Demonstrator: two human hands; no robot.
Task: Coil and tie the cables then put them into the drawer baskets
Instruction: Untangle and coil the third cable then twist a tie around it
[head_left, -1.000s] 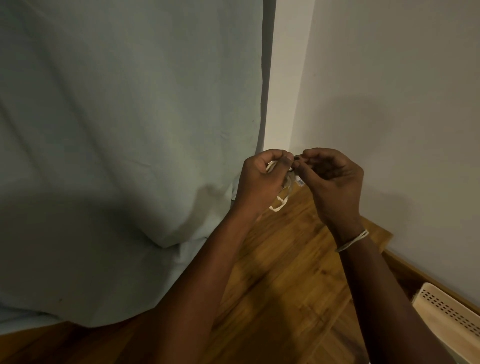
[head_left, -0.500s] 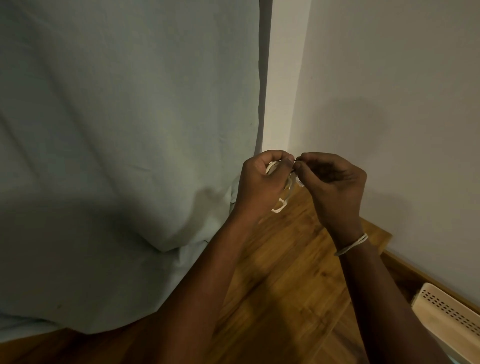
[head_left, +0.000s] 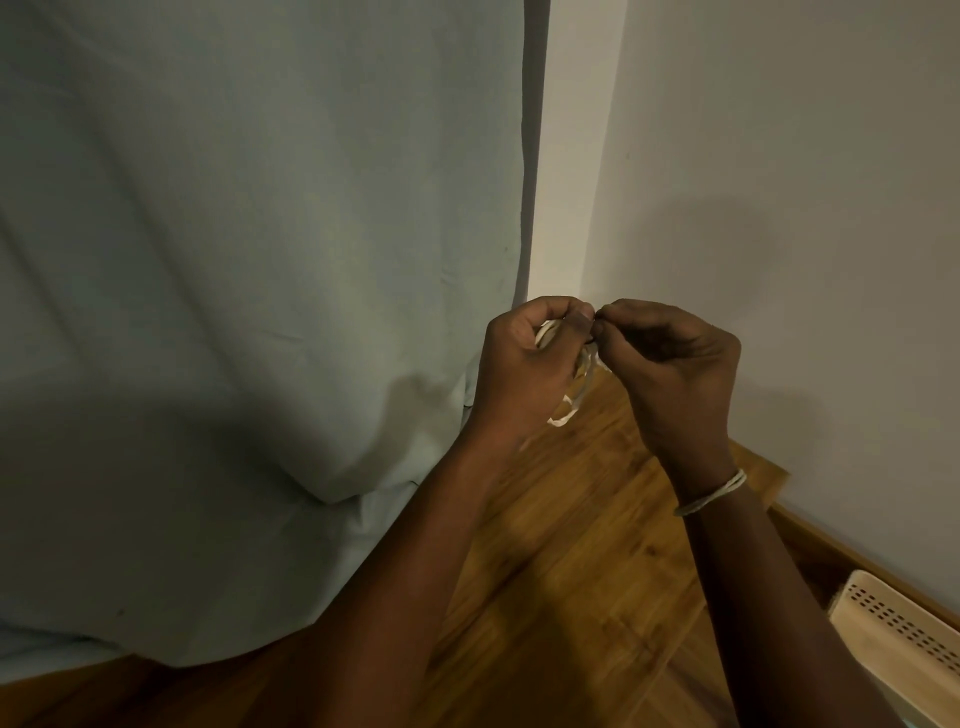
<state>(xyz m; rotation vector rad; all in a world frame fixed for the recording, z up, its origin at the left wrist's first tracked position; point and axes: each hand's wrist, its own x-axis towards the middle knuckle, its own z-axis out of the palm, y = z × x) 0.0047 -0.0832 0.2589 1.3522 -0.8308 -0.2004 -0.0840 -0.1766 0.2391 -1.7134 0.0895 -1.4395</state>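
Here, the left hand (head_left: 524, 369) grips a light, floppy white cable coil (head_left: 569, 402) while the right hand (head_left: 670, 374), at three o'clock, pinches its tie.

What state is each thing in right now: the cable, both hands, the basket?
white cable: coiled into small loops, held up off the wooden surface, one loop hanging below the hands.
left hand: fingers curled round the coil, gripping it.
right hand: fingertips pinching at the top of the coil; what it pinches is too small to tell.
perforated basket: at the lower right edge, mostly cut off; contents not visible.
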